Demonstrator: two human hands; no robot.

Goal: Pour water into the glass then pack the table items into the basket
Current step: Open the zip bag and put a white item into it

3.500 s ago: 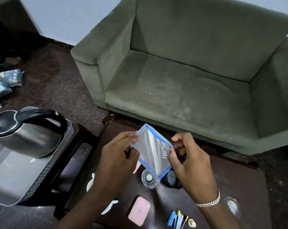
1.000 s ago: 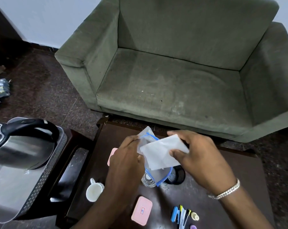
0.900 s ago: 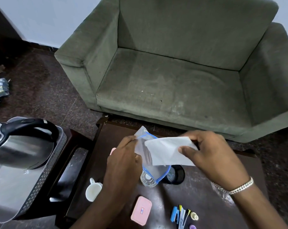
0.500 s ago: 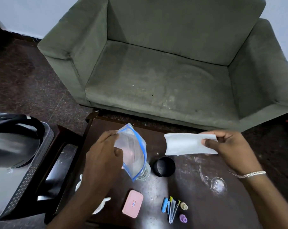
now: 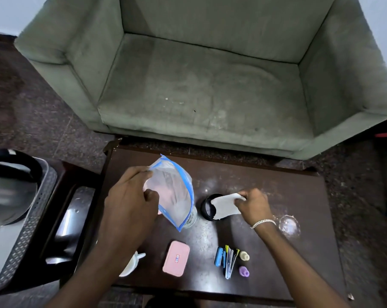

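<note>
My left hand (image 5: 130, 203) grips a clear zip bag with a blue edge (image 5: 172, 192), held above the dark wooden table (image 5: 276, 196). Under the bag's lower corner stands a clear glass (image 5: 191, 218), mostly hidden. My right hand (image 5: 253, 204) pinches a white paper sheet (image 5: 224, 206) over a black round container (image 5: 207, 208). Near the front edge lie a pink case (image 5: 176, 258), a white cup (image 5: 131, 263) half hidden by my left arm, and a bunch of clips (image 5: 227, 260). A grey basket (image 5: 21, 241) holding a steel kettle (image 5: 6, 192) sits at the left.
A green sofa (image 5: 210, 85) stands right behind the table. Small yellow (image 5: 244, 255) and purple (image 5: 244, 271) pieces lie beside the clips. A clear glass lid or dish (image 5: 289, 225) rests right of my right wrist. A dark side stand (image 5: 72, 218) carries the basket.
My right hand pulled the white paper out of the bag, swung it right, then lowered it onto the black container. My left hand kept the bag. The view tilted down.
</note>
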